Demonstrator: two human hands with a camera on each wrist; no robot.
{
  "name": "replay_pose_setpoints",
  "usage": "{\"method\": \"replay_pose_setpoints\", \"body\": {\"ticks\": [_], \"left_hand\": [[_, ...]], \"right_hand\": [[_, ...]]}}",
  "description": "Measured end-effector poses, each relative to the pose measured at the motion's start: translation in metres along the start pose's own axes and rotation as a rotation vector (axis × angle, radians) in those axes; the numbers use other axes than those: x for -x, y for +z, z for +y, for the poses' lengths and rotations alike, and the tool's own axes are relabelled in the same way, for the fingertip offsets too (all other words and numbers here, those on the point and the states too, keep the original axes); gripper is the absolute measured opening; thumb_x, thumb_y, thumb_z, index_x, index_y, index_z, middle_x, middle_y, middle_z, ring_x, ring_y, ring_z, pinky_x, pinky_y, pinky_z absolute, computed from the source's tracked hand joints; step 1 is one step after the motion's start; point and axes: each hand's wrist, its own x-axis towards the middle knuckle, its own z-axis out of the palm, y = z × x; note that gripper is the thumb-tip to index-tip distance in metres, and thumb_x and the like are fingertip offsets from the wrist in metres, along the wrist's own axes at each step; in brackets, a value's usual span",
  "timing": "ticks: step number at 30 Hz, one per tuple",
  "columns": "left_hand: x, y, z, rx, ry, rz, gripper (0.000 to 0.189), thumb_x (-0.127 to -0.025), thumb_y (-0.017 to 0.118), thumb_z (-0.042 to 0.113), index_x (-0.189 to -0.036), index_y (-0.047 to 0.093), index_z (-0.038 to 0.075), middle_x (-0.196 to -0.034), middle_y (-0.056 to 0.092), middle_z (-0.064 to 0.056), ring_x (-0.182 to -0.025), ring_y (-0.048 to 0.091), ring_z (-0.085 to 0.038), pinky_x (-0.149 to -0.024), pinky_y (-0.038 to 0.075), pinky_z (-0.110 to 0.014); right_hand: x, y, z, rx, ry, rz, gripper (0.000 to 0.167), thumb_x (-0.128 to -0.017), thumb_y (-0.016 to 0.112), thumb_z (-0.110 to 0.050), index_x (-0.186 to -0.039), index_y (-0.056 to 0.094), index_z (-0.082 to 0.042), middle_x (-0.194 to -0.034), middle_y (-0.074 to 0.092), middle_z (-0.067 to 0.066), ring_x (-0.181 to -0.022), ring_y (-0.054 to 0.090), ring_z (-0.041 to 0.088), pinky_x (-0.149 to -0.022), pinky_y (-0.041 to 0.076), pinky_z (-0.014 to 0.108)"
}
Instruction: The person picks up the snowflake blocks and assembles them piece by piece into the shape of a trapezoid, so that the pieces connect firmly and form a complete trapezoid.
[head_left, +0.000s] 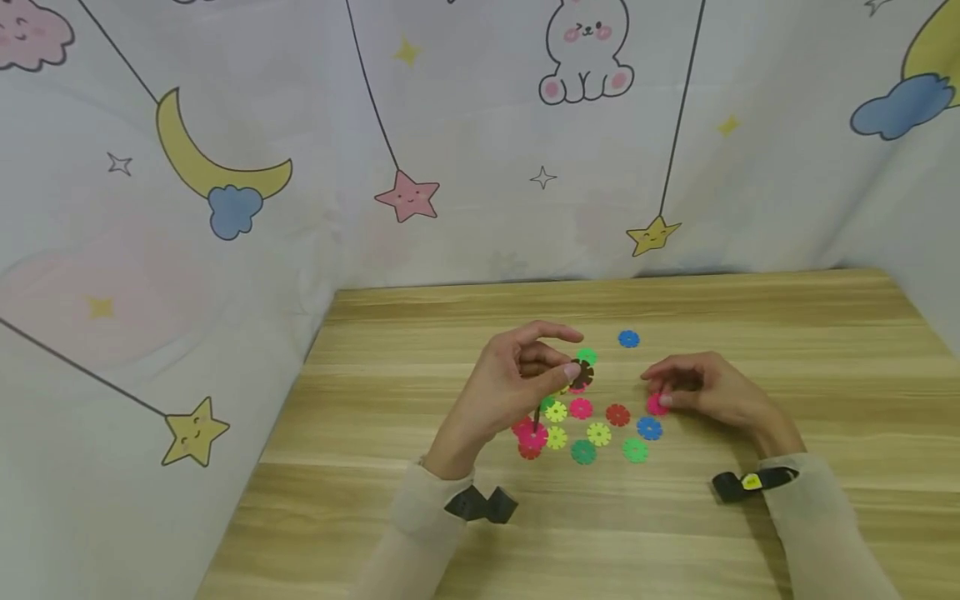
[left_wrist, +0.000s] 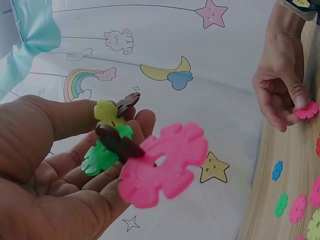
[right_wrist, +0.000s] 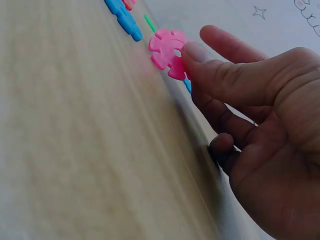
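My left hand (head_left: pixel 513 379) holds a small chain of slotted snowflake discs between thumb and fingers, raised over the table. In the left wrist view the chain shows a large pink disc (left_wrist: pixel 182 145) at the near end, joined to a brown disc (left_wrist: pixel 117 142), with green (left_wrist: pixel 97 160), yellow (left_wrist: pixel 105 111) and another brown disc (left_wrist: pixel 129 103) beyond. To the right, my right hand (head_left: pixel 716 392) pinches a single pink disc (right_wrist: pixel 165 47) by its edge between thumb and fingers, close over the tabletop.
Between and below the hands, several loose discs lie flat on the wooden table (head_left: pixel 375 517), among them a red (head_left: pixel 618 415), a blue (head_left: pixel 649 428) and a dark green one (head_left: pixel 583 452). Another blue disc (head_left: pixel 628 339) lies farther back. A printed cloth (head_left: pixel 480 125) hangs behind the table.
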Motion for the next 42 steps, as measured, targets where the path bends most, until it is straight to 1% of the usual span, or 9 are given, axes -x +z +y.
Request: {"method": "replay_pose_setpoints", "body": {"ticks": [4, 8, 11, 16, 21, 28, 32, 36, 42], "left_hand": [[0.000, 0.000, 0.001, 0.000, 0.002, 0.003, 0.032, -0.102, 0.074, 0.008, -0.133, 0.071, 0.015, -0.108, 0.081, -0.017, -0.097, 0.082, -0.027, -0.090, 0.064, -0.058], [0.000, -0.001, 0.001, -0.002, -0.004, 0.006, 0.032, -0.102, 0.074, 0.008, -0.133, 0.071, 0.015, -0.108, 0.081, -0.018, -0.094, 0.081, -0.021, -0.083, 0.066, -0.037], [0.000, -0.001, 0.001, 0.001, -0.006, 0.009, 0.031, -0.102, 0.074, 0.009, -0.132, 0.072, 0.014, -0.108, 0.081, -0.018, -0.094, 0.081, -0.024, -0.078, 0.062, -0.025], [0.000, -0.001, 0.000, 0.027, 0.017, 0.000, 0.026, -0.102, 0.073, 0.008, -0.128, 0.075, 0.010, -0.108, 0.082, -0.019, -0.097, 0.082, -0.033, -0.083, 0.066, -0.033], [0.001, -0.002, -0.002, 0.087, 0.058, -0.032, 0.021, -0.103, 0.071, 0.006, -0.122, 0.078, 0.002, -0.109, 0.082, -0.023, -0.102, 0.080, -0.044, -0.088, 0.068, -0.044], [0.002, -0.003, -0.001, 0.123, 0.055, -0.031, 0.021, -0.103, 0.071, 0.006, -0.121, 0.078, -0.003, -0.110, 0.081, -0.025, -0.103, 0.080, -0.045, -0.090, 0.067, -0.042], [0.002, -0.002, 0.000, 0.142, 0.055, -0.032, 0.022, -0.103, 0.071, 0.005, -0.122, 0.077, -0.005, -0.111, 0.081, -0.026, -0.099, 0.083, -0.035, -0.089, 0.067, -0.041], [0.002, -0.001, 0.002, 0.159, 0.050, -0.027, 0.022, -0.103, 0.072, 0.006, -0.121, 0.078, -0.003, -0.110, 0.081, -0.025, -0.094, 0.084, -0.022, -0.088, 0.067, -0.041], [0.003, 0.001, 0.003, 0.189, 0.046, -0.023, 0.021, -0.103, 0.073, 0.008, -0.120, 0.079, -0.002, -0.107, 0.082, -0.023, -0.093, 0.084, -0.024, -0.088, 0.068, -0.041]], "right_hand": [[0.001, -0.001, -0.004, -0.009, 0.014, 0.013, 0.025, -0.098, 0.077, -0.006, -0.123, 0.076, -0.005, -0.102, 0.080, 0.005, -0.090, 0.072, 0.010, -0.081, 0.057, 0.021], [0.000, -0.001, -0.009, -0.016, 0.018, 0.028, 0.020, -0.100, 0.075, -0.007, -0.120, 0.078, -0.004, -0.102, 0.081, 0.001, -0.091, 0.072, 0.008, -0.082, 0.058, 0.020], [-0.002, -0.001, -0.016, -0.016, 0.013, 0.050, 0.017, -0.101, 0.073, -0.005, -0.117, 0.079, -0.003, -0.103, 0.081, -0.002, -0.093, 0.072, 0.007, -0.085, 0.058, 0.019], [-0.004, -0.001, -0.034, -0.058, -0.026, 0.103, 0.014, -0.101, 0.071, -0.001, -0.114, 0.078, -0.002, -0.104, 0.080, -0.009, -0.091, 0.074, 0.009, -0.084, 0.061, 0.019], [-0.007, 0.001, -0.061, -0.141, -0.126, 0.125, 0.015, -0.100, 0.070, 0.005, -0.114, 0.075, 0.005, -0.103, 0.080, -0.009, -0.089, 0.076, 0.012, -0.082, 0.063, 0.022], [-0.013, 0.004, -0.100, -0.196, -0.249, 0.165, 0.019, -0.095, 0.071, 0.014, -0.113, 0.072, 0.009, -0.104, 0.080, -0.007, -0.094, 0.078, 0.008, -0.086, 0.064, 0.021], [-0.014, 0.008, -0.119, -0.285, -0.308, 0.179, 0.023, -0.094, 0.071, 0.016, -0.116, 0.072, 0.007, -0.109, 0.079, -0.005, -0.097, 0.078, 0.008, -0.088, 0.064, 0.021], [-0.014, 0.015, -0.132, -0.354, -0.438, 0.194, 0.028, -0.091, 0.068, 0.022, -0.115, 0.074, 0.009, -0.108, 0.080, 0.000, -0.095, 0.077, 0.010, -0.087, 0.063, 0.020], [-0.017, 0.023, -0.142, -0.353, -0.605, 0.213, 0.033, -0.087, 0.068, 0.029, -0.113, 0.075, 0.010, -0.109, 0.080, 0.004, -0.097, 0.074, 0.013, -0.090, 0.063, 0.021]]}}
